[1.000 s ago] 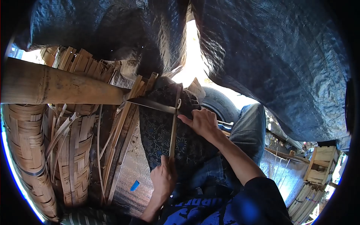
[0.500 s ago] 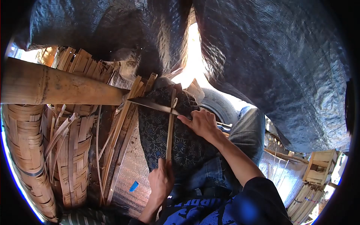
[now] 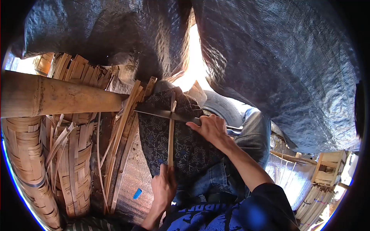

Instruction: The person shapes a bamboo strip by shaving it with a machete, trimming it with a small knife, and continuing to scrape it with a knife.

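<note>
My left hand [image 3: 163, 186] is closed round the lower end of a narrow bamboo strip [image 3: 171, 142], which stretches away over a dark patterned cloth [image 3: 154, 134] on my lap. A small pale curl stands on the strip near the blade. My right hand [image 3: 211, 130] is wrapped round the handle of a long knife [image 3: 154, 112]. The blade points left and lies across the strip's upper part. Part of the handle is hidden by my fingers.
A thick bamboo pole [image 3: 77, 95] juts in from the left above woven baskets [image 3: 25, 154]. Split bamboo pieces [image 3: 125, 115] lean beside the cloth. Behind are a tire [image 3: 221, 106] and dark tarps [image 3: 269, 69]. A blue scrap [image 3: 137, 193] lies on the ground sheet.
The strip has shifted a little left and now stands more upright. The knife has turned flatter, its handle end showing beyond my right hand. The camera view has shifted slightly.
</note>
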The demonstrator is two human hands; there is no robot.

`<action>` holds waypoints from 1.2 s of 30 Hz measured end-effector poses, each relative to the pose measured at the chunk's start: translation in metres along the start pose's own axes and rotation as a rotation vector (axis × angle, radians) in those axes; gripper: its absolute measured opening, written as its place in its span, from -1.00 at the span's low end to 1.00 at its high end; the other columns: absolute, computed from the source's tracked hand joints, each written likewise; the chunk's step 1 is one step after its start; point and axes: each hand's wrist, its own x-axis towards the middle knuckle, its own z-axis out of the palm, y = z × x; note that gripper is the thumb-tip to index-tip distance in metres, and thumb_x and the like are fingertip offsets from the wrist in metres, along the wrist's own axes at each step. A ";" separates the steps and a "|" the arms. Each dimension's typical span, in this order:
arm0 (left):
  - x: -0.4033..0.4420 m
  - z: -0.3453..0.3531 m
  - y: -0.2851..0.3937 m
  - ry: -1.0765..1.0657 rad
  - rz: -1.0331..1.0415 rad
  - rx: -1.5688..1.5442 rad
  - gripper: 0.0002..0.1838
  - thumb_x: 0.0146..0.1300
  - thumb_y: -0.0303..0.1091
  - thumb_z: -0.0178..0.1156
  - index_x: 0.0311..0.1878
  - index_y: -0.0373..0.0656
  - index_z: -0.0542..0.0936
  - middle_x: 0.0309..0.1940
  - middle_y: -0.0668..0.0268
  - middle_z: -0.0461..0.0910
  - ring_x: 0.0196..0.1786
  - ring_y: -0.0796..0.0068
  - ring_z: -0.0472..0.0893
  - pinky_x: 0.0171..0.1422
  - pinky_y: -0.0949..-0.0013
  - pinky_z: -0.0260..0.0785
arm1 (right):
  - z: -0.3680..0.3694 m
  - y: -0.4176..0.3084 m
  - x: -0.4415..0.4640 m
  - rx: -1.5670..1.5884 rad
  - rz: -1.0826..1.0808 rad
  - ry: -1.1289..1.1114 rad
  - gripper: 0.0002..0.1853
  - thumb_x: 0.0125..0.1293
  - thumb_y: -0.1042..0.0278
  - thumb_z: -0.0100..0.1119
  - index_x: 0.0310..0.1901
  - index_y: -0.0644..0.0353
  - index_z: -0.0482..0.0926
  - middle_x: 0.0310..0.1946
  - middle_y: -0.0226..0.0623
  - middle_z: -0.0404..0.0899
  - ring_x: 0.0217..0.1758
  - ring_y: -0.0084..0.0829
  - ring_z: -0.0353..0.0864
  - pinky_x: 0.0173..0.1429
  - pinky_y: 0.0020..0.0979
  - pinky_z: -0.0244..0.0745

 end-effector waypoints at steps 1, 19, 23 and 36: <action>-0.001 -0.001 0.001 -0.002 0.002 -0.013 -0.81 0.36 -0.30 0.03 -0.34 -0.19 0.35 -0.72 -0.05 0.45 -0.62 -0.14 0.49 -0.57 -0.07 0.25 | 0.000 -0.005 0.001 0.002 -0.033 0.042 -0.33 0.22 -0.31 0.08 -0.68 0.23 0.49 -0.77 -0.05 0.47 -0.66 -0.13 0.58 -0.61 -0.24 0.47; -0.006 -0.014 -0.021 -0.236 -0.048 -0.295 -0.73 0.43 -0.29 -0.05 -0.34 -0.30 0.36 -0.69 0.05 0.39 -0.66 0.24 0.46 -0.56 0.26 0.18 | -0.065 0.018 -0.094 0.129 -0.038 -0.155 -0.49 0.20 0.01 0.28 -0.14 0.38 0.45 -0.39 -0.03 0.58 -0.21 -0.10 0.63 -0.04 -0.16 0.49; -0.007 -0.009 -0.012 -0.279 -0.184 -0.515 -0.73 0.44 -0.28 -0.08 -0.31 -0.30 0.40 -0.71 0.06 0.40 -0.64 0.23 0.51 -0.55 0.27 0.22 | -0.065 0.039 -0.121 -0.019 0.131 -0.311 -0.47 0.18 -0.06 0.27 -0.21 0.39 0.53 -0.46 -0.04 0.59 -0.26 -0.14 0.63 -0.10 -0.16 0.52; 0.023 0.002 -0.006 -0.228 -0.112 -0.430 -0.74 0.45 -0.33 -0.13 -0.29 -0.29 0.43 -0.74 0.11 0.37 -0.71 0.28 0.39 -0.58 0.25 0.15 | -0.089 0.033 -0.066 0.165 -0.162 -0.415 -0.49 0.29 -0.14 0.10 -0.25 0.29 0.54 -0.66 -0.08 0.54 -0.62 -0.13 0.60 -0.52 -0.21 0.52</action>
